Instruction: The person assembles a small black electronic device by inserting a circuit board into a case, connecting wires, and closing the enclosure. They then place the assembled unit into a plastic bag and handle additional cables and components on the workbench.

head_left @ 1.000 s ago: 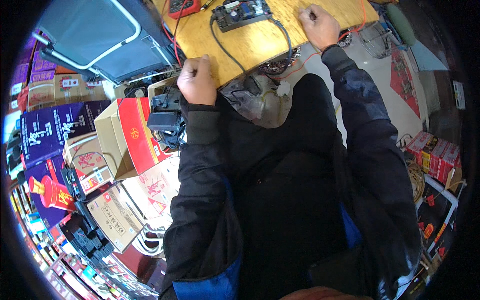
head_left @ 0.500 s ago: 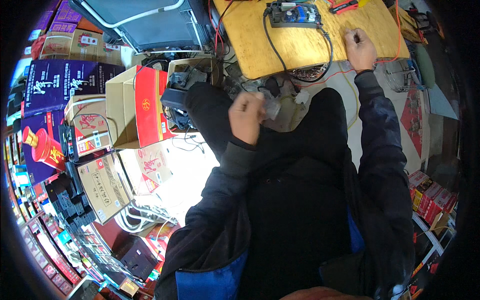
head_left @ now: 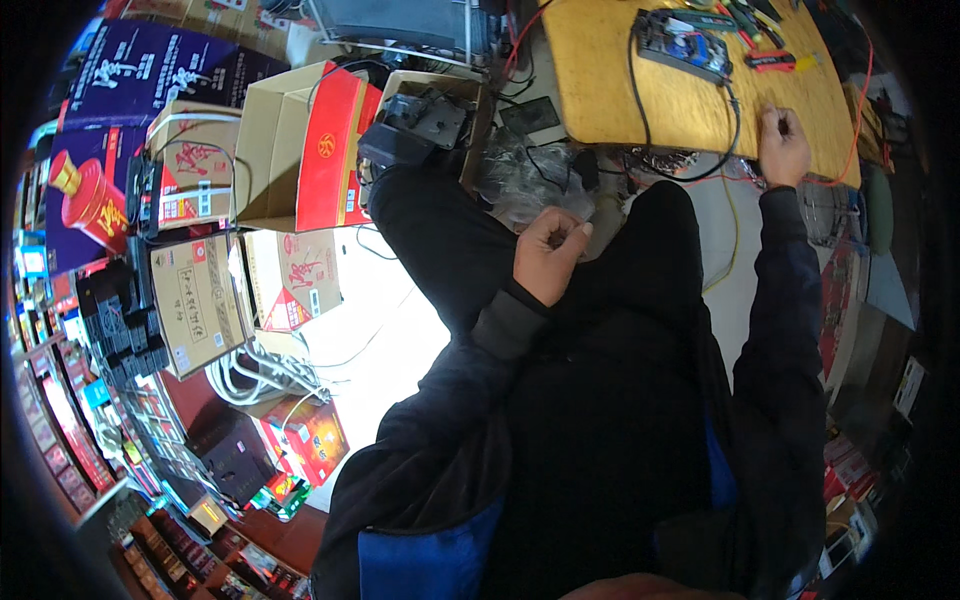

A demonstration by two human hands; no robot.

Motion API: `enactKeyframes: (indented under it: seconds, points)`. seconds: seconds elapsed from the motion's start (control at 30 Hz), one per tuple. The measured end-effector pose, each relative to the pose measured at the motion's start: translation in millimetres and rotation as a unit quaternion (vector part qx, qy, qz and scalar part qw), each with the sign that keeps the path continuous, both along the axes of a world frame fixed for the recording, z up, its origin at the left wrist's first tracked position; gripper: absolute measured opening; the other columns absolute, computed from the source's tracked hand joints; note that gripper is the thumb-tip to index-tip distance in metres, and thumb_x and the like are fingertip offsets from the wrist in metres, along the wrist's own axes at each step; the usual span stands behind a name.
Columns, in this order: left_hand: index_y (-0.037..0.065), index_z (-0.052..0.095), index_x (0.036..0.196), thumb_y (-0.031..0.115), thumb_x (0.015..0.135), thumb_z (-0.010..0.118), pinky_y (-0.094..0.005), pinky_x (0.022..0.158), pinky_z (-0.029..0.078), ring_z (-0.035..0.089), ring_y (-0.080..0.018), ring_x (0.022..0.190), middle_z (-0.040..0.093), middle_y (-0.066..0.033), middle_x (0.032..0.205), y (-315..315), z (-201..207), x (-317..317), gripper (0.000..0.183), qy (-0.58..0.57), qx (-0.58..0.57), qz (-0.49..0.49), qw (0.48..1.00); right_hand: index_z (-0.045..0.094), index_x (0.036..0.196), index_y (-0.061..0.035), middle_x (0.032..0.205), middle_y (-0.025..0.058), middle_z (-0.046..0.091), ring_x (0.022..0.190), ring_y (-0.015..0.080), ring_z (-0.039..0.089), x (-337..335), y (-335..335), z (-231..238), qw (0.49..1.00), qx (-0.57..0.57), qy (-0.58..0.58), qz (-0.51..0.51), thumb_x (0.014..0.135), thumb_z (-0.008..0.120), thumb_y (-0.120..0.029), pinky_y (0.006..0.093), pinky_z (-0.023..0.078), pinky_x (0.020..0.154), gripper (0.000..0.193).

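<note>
My left hand [head_left: 550, 257] hovers over my lap near my left thigh, its fingers curled into a loose fist with the thumb along the top. No object shows in it. At the near right edge of the wooden table rests my right hand [head_left: 784, 148], likewise curled closed, with a dark hollow inside the fingers and nothing visible there. Nearest to it lies a red cutter [head_left: 770, 61] with a yellow end. Farther left on the tabletop sits an opened electronic device [head_left: 684, 46] with exposed parts and a black cable [head_left: 640, 112] looping over the table edge.
Several hand tools [head_left: 740, 22] lie at the table's [head_left: 600, 70] far side. A red wire [head_left: 868, 70] runs along its right. Clear plastic bags [head_left: 525, 180] and a carton of black adapters [head_left: 425, 125] are beyond my left knee. Stacked cartons [head_left: 200, 300] and coiled white cable [head_left: 262, 372] stand left.
The whole view has shifted, so the table sits farther right in the picture. My left hand has turned, its thumb now showing on top. My right hand remains a fist at the table edge.
</note>
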State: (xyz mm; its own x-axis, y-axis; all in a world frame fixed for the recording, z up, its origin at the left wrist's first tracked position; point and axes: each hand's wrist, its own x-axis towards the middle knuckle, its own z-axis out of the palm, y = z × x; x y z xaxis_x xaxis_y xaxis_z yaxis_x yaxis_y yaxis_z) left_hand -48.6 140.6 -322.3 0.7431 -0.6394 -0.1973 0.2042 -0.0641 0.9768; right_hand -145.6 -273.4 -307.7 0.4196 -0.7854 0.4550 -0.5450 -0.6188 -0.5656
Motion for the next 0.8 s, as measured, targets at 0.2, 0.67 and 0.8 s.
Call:
enactKeyframes:
  seconds: [0.2,0.67,0.8]
  points:
    - [0.002,0.064,0.094,0.016,0.095,0.074,-0.028,0.056,0.046,0.057,-0.0107,0.06,0.066,-0.0052,0.082,-2,-40,37,0.017,0.152,-0.029,0.038,0.987,0.072,0.095,-0.0031,0.078,0.0124,0.068,0.071,0.0214,0.062,-6,-9,-8,1.0,0.017,0.025,-0.005,0.097,0.068,-0.039,0.0357,0.05,0.071,0.036]
    - [0.025,0.025,0.164,0.051,0.077,0.084,-0.0584,0.112,0.041,0.032,-0.0492,0.147,0.011,-0.0182,0.17,-73,-264,87,0.109,-0.096,0.561,-0.182,0.802,0.06,0.085,-0.001,0.076,-0.0029,0.054,0.074,0.0065,0.045,-9,-11,-12,0.997,0.056,-0.042,0.044,0.102,0.069,-0.027,0.0251,0.042,0.071,0.032]
    - [0.024,0.036,0.16,0.053,0.082,0.079,-0.0597,0.11,0.042,0.031,-0.0464,0.147,0.012,-0.0147,0.17,-59,-295,100,0.093,-0.005,0.604,-0.107,0.79,0.057,0.086,-0.0025,0.08,-0.0026,0.05,0.077,0.0068,0.042,-8,-7,-7,0.995,0.062,-0.047,0.065,0.104,0.066,-0.024,0.0245,0.04,0.072,0.03]
